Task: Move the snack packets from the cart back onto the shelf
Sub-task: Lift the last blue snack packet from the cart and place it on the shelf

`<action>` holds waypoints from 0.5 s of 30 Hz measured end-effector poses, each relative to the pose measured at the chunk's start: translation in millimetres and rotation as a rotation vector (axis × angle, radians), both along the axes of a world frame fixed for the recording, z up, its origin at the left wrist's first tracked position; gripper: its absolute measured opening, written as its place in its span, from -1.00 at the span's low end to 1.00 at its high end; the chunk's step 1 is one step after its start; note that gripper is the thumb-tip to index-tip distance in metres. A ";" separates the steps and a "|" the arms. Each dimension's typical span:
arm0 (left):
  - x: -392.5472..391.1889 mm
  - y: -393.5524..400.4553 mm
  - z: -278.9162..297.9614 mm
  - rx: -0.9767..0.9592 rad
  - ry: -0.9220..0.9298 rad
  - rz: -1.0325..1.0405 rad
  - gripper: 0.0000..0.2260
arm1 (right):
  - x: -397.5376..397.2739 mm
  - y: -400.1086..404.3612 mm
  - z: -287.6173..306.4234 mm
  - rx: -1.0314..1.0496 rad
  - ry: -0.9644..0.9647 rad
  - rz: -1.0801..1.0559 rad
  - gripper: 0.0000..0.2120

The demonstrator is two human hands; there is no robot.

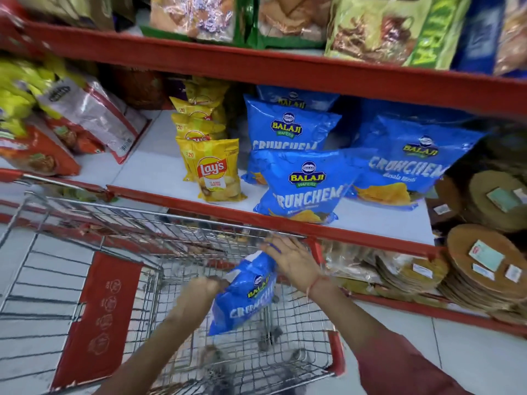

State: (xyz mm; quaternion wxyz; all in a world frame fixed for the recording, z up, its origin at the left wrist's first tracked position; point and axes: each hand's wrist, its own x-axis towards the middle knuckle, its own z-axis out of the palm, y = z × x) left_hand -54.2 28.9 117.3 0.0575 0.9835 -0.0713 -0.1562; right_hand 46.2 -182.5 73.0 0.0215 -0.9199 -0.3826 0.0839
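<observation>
The red-edged shelf (199,205) fills the upper part of the view, its white middle deck holding a cluster of blue crisp bags (302,185) on the right and a row of small yellow crisp packets (212,169) to their left, with bare deck between the yellow row and the orange and silver packs (85,121) at the far left. Below it, pushed up close to the shelf's front edge, stands the wire cart (119,223) with its red plastic panel. Over the cart's basket both hands are on one blue packet (242,295), which is lifted clear of the wire floor and tilted. The left hand (204,285), blurred, looks clenched on the packet's left edge; the right hand (288,259) lies with fingers spread against the packet's upper right corner, steadying more than gripping, as far as can be told. The step in hand seems to be lifting this packet out. The next move calls for raising it over the cart's rim and the red shelf lip, then standing it among the matching blue bags, likely in front or beside them, without toppling those already upright.
</observation>
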 end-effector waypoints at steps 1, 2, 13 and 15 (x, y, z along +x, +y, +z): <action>-2.6 -4.3 9.7 -0.010 0.002 -0.009 -0.74 | -0.6 -6.4 11.1 0.034 -0.020 -0.009 -0.37; -4.6 -8.4 18.1 -0.009 -0.016 -0.019 -0.72 | -1.1 -14.6 22.9 0.060 -0.015 -0.023 -0.45; 31.0 -81.0 126.4 -0.429 -0.321 0.111 -0.85 | -13.9 -150.5 161.0 0.495 0.119 -0.401 -0.79; 45.3 -100.0 145.9 -0.483 -0.379 0.101 -0.83 | -13.5 -178.7 185.4 0.603 0.096 -0.454 -0.82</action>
